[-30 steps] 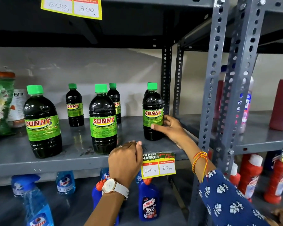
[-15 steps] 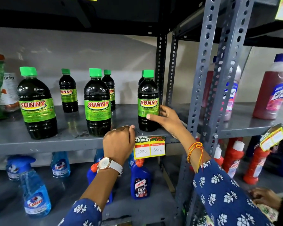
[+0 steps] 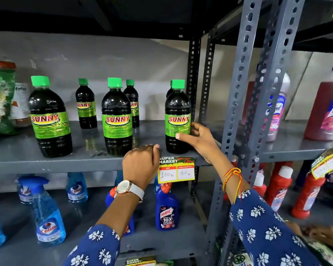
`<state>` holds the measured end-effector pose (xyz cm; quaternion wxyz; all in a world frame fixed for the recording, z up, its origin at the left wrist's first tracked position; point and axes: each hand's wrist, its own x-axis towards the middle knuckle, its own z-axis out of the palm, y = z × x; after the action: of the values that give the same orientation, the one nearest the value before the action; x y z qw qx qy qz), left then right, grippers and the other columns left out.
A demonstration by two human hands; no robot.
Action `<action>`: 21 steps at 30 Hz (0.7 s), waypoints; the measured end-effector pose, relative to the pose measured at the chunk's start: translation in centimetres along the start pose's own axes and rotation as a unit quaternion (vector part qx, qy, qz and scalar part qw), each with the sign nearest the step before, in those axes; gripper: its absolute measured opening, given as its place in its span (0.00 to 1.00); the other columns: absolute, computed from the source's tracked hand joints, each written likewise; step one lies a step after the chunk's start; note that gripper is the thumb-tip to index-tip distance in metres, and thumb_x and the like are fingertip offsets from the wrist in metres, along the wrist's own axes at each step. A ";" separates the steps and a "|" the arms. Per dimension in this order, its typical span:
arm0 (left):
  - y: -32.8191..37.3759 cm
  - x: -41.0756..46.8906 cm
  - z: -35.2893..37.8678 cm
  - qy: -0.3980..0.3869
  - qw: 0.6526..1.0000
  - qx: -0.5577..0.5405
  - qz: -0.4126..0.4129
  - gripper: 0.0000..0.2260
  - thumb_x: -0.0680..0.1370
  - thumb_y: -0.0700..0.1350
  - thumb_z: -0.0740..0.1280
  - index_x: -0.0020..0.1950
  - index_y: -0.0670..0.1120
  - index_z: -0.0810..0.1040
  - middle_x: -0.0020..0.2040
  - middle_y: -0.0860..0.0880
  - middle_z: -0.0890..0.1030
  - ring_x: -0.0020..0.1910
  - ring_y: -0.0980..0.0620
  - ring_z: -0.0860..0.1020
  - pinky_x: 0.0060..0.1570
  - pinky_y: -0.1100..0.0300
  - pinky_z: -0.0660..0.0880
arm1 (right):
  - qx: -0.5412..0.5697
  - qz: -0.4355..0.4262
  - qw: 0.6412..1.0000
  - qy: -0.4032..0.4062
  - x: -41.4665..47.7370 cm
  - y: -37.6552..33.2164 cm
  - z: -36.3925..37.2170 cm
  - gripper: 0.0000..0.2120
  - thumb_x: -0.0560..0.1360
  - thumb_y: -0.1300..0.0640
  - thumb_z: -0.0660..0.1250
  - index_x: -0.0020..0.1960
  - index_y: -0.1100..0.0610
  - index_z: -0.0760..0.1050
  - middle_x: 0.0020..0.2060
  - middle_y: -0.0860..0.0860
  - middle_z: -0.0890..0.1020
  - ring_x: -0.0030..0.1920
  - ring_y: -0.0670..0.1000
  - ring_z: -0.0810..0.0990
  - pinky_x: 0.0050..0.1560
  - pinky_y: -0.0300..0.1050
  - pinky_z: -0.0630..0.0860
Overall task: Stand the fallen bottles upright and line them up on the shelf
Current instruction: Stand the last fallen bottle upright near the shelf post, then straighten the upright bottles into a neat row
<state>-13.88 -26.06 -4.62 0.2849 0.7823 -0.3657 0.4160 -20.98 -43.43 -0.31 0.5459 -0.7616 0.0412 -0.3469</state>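
Note:
Several dark Sunny bottles with green caps stand upright on the grey shelf. Three are in front: a left bottle, a middle bottle and a right bottle. Smaller-looking ones stand behind them, such as a rear bottle. My right hand wraps the lower side of the right bottle, thumb on its label. My left hand is curled over the shelf's front edge, just below the middle bottle, holding nothing I can see.
A yellow price tag hangs on the shelf edge between my hands. Perforated steel uprights stand right of the right bottle. Blue spray bottles and a Harpic bottle fill the shelf below. Red bottles occupy the neighbouring rack.
The camera has dipped and shifted slightly. Both hands stay where they were, the right on the right bottle, the left on the shelf edge.

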 end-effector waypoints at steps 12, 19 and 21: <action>0.2 -0.1 -0.5 -0.018 1.000 0.000 -0.011 0.19 0.78 0.48 0.54 0.32 0.43 0.75 0.28 0.43 0.79 0.25 0.42 0.75 0.27 0.60 0.64 | 0.015 -0.019 1.000 -0.019 0.2 0.6 0.2 0.21 0.62 0.53 0.77 0.52 0.47 0.74 0.48 0.43 0.82 0.50 0.43 0.81 0.53 0.42 0.76; -1.2 -1.3 -4.2 0.003 0.994 -0.108 0.014 0.18 0.79 0.50 0.55 0.59 0.43 0.78 0.58 0.45 0.81 0.56 0.48 0.78 0.55 0.58 0.73 | 0.057 -0.084 0.990 0.103 -1.1 -0.1 0.5 0.35 0.61 0.49 0.76 0.64 0.55 0.68 0.57 0.46 0.75 0.56 0.51 0.77 0.48 0.35 0.73; -3.5 -1.8 -6.1 0.069 0.992 -0.099 0.029 0.17 0.79 0.52 0.57 0.61 0.45 0.76 0.59 0.47 0.80 0.57 0.50 0.77 0.55 0.56 0.74 | -0.021 -0.220 0.953 0.209 -3.0 -0.6 1.6 0.33 0.64 0.48 0.76 0.63 0.58 0.68 0.54 0.43 0.73 0.55 0.51 0.75 0.51 0.36 0.73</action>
<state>-14.46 -18.94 -3.68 0.3730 0.7091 -0.4066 0.4389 -22.56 -40.53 -1.49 0.4195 -0.6733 -0.0070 -0.6087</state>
